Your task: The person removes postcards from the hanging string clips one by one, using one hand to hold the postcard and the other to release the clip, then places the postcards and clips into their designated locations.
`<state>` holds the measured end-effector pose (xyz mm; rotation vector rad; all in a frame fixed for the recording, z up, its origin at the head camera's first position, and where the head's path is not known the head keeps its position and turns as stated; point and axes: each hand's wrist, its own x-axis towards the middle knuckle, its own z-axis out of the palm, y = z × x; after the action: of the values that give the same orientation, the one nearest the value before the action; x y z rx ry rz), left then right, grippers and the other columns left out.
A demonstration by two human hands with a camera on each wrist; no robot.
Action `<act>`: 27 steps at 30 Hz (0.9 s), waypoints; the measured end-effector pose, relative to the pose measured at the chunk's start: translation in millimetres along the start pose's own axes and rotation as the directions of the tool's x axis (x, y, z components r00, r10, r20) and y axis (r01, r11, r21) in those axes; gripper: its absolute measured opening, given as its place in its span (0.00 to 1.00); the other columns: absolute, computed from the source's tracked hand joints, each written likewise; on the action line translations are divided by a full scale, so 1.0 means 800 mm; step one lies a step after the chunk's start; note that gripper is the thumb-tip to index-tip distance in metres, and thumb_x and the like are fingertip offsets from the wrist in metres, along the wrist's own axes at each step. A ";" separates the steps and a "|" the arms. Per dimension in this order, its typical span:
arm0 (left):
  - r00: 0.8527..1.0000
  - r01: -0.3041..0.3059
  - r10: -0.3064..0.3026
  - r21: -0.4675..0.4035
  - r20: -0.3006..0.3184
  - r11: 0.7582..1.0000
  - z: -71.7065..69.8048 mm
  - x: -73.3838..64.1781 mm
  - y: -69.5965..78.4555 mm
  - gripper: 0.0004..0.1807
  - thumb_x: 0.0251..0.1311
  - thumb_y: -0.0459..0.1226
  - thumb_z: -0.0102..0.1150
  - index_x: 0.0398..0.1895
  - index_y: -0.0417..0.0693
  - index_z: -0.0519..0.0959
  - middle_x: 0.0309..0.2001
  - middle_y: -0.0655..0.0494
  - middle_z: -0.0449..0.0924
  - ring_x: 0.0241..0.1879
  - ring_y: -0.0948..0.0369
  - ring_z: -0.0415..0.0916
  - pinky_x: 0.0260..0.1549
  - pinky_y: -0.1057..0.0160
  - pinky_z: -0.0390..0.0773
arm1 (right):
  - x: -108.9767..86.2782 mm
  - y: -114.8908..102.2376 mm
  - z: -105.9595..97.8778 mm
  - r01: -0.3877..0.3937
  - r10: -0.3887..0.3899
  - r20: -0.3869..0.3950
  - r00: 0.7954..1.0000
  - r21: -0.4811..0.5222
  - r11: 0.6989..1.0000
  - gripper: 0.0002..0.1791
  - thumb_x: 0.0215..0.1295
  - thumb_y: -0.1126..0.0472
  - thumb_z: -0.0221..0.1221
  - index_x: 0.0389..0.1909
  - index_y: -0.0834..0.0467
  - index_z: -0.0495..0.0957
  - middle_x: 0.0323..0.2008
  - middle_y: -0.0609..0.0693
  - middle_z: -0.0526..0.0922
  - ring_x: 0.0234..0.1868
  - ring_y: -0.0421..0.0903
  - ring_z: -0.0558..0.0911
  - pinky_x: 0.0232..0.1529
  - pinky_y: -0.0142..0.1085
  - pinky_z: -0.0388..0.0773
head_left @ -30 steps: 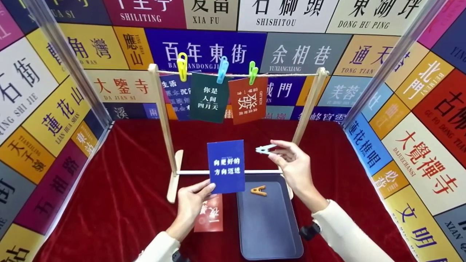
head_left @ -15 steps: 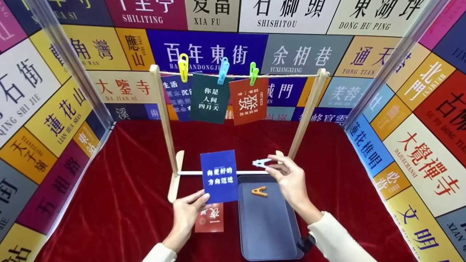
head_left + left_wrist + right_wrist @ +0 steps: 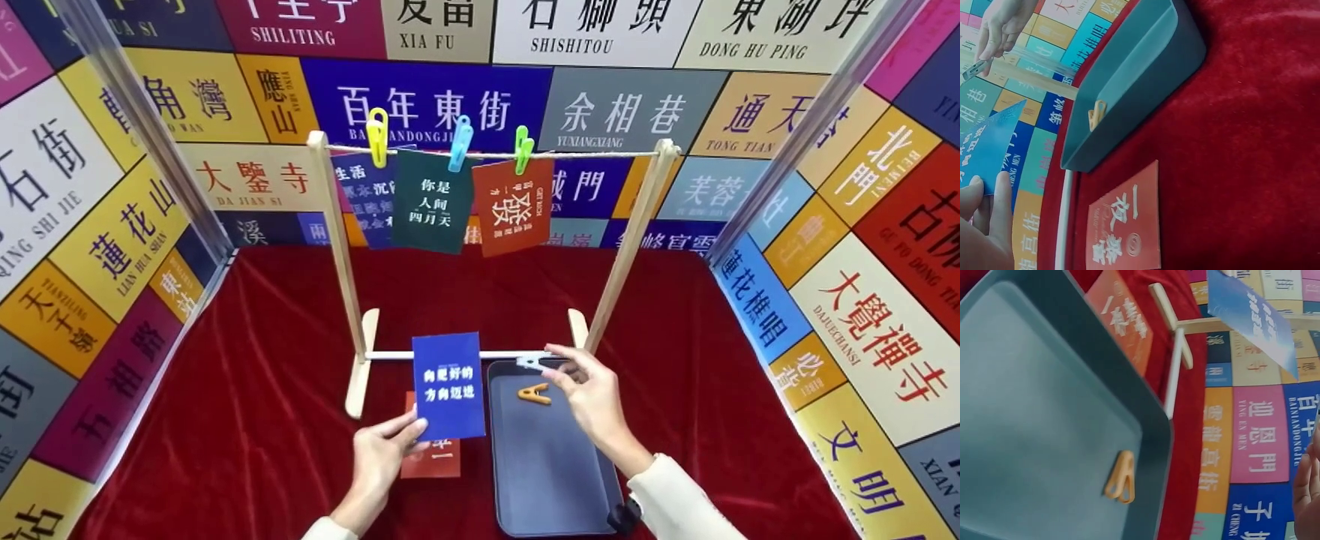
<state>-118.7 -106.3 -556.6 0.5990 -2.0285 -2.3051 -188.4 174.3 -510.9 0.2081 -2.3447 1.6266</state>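
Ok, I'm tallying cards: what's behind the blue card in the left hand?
In the head view, a red card and white crossbar extend behind the blue card, which hides part of each; the left wrist view shows more of the red card.

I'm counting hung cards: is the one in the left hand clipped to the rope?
No, the head view shows the left hand holding the card below the rope, with no clip on it.

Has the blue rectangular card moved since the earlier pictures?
Yes, down and slightly left in the head view: most of the blue card now shows below the white horizontal rod, not above it.
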 end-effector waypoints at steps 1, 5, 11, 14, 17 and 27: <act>1.000 0.007 -0.007 0.002 0.001 1.000 -0.001 -0.001 -0.002 0.19 0.59 0.29 0.68 0.53 0.27 0.80 0.43 0.32 0.85 0.22 0.61 0.87 0.29 0.63 0.89 | -0.002 0.004 0.001 -0.003 0.003 0.003 1.000 0.003 1.000 0.19 0.56 0.68 0.71 0.50 0.56 0.86 0.37 0.56 0.85 0.31 0.35 0.80 0.30 0.23 0.78; 1.000 0.012 -0.012 -0.001 0.020 1.000 -0.007 -0.001 -0.010 0.20 0.59 0.29 0.68 0.53 0.26 0.79 0.45 0.30 0.84 0.23 0.60 0.87 0.31 0.63 0.89 | -0.008 0.018 0.002 -0.012 0.012 0.005 1.000 -0.002 1.000 0.18 0.56 0.68 0.71 0.49 0.56 0.86 0.41 0.55 0.86 0.32 0.35 0.81 0.32 0.24 0.80; 0.998 0.041 -0.042 0.021 0.049 0.999 -0.018 0.000 -0.028 0.20 0.59 0.28 0.68 0.53 0.25 0.79 0.46 0.31 0.84 0.23 0.61 0.87 0.32 0.63 0.89 | -0.014 0.029 0.002 -0.062 0.063 0.030 0.998 -0.048 0.997 0.19 0.56 0.66 0.70 0.50 0.55 0.86 0.42 0.54 0.88 0.34 0.38 0.85 0.32 0.25 0.81; 0.996 0.060 -0.062 0.029 0.063 0.998 -0.024 0.000 -0.038 0.21 0.59 0.28 0.67 0.53 0.24 0.78 0.47 0.29 0.84 0.25 0.60 0.88 0.33 0.62 0.90 | -0.016 0.037 0.003 -0.075 0.077 0.041 0.996 -0.063 0.995 0.19 0.56 0.67 0.70 0.51 0.56 0.86 0.44 0.54 0.88 0.35 0.39 0.86 0.33 0.26 0.83; 0.994 0.086 -0.089 0.037 0.067 0.996 -0.030 0.001 -0.049 0.21 0.59 0.27 0.67 0.54 0.23 0.78 0.47 0.29 0.84 0.28 0.59 0.88 0.34 0.62 0.90 | -0.019 0.045 0.005 -0.068 0.071 0.047 0.996 -0.071 0.995 0.19 0.55 0.68 0.70 0.50 0.56 0.86 0.46 0.53 0.87 0.34 0.38 0.87 0.34 0.28 0.86; 0.991 0.124 -0.126 0.051 0.039 0.991 -0.045 0.009 -0.071 0.20 0.59 0.25 0.65 0.53 0.21 0.77 0.49 0.26 0.82 0.31 0.59 0.88 0.34 0.61 0.90 | -0.023 0.076 0.015 -0.039 0.048 0.061 0.997 -0.141 0.989 0.18 0.54 0.70 0.70 0.48 0.62 0.86 0.43 0.59 0.85 0.34 0.42 0.87 0.33 0.25 0.84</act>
<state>-101.3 -133.4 -616.4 0.7059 -2.1296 -2.3612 -188.9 183.9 -574.6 0.1841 -2.5162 1.4882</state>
